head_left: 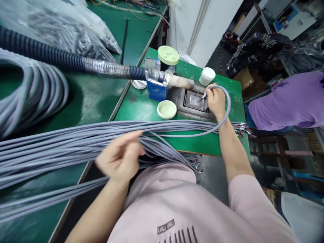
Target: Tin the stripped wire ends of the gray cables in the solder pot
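My right hand (216, 99) is closed around the end of a grey cable (228, 101), which loops back over the wrist. The cable's stripped, thin coloured wires (199, 100) point down at the shiny silver surface of a solder pot (194, 100). Whether the wire tips touch that surface, I cannot tell. My left hand (121, 155), slightly blurred, is over a bundle of grey cables (76, 138) with its index finger stretched out and thumb apart from it. The other fingers are curled, and nothing shows in its grip.
A ribbed hose (106, 69) ends in a nozzle (181, 82) beside the pot, resting on a blue box (156, 90). Around it stand a shallow round lid (167, 109), a white jar (207, 76) and a green-lidded container (168, 55). A person in purple (288, 101) is at right.
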Available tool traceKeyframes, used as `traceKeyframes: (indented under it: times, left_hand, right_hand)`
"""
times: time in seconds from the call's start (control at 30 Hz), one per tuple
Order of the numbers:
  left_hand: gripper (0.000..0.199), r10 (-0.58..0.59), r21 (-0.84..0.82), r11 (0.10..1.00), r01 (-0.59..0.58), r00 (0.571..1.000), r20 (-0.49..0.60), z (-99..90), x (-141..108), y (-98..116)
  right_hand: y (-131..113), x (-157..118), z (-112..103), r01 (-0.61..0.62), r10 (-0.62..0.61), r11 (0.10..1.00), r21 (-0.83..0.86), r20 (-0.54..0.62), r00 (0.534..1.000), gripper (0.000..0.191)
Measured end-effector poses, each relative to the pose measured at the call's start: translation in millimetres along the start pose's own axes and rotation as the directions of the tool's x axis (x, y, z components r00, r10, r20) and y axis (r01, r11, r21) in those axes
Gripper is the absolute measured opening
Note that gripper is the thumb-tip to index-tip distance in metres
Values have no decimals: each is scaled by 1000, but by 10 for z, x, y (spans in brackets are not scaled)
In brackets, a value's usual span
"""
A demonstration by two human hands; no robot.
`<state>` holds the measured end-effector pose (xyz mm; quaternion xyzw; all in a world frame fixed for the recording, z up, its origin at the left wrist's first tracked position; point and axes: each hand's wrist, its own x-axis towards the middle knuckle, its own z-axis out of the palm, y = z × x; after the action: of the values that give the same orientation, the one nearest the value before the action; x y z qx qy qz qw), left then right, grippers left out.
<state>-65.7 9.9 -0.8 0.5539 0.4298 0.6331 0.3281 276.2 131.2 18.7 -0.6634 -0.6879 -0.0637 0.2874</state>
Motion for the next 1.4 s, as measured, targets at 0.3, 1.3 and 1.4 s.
traceKeyframes:
  times: [0.3, 1.3, 1.4]
  left_hand:
    - [13, 267, 250, 883, -398, 863, 430, 171, -47, -331]
    - [40, -353, -319, 382, 867, 456, 817, 980, -465, 92]
    - [41, -385, -270, 414, 869, 436, 813, 971, -478, 134]
  right_hand:
    - [10, 76, 106, -19, 22, 999, -35, 75, 997, 28]
    - [-1119, -2138, -589, 260, -103, 809, 527, -309, 946, 37]
    - [-1013, -2250, -646, 127, 0, 713, 690, -181, 983, 37]
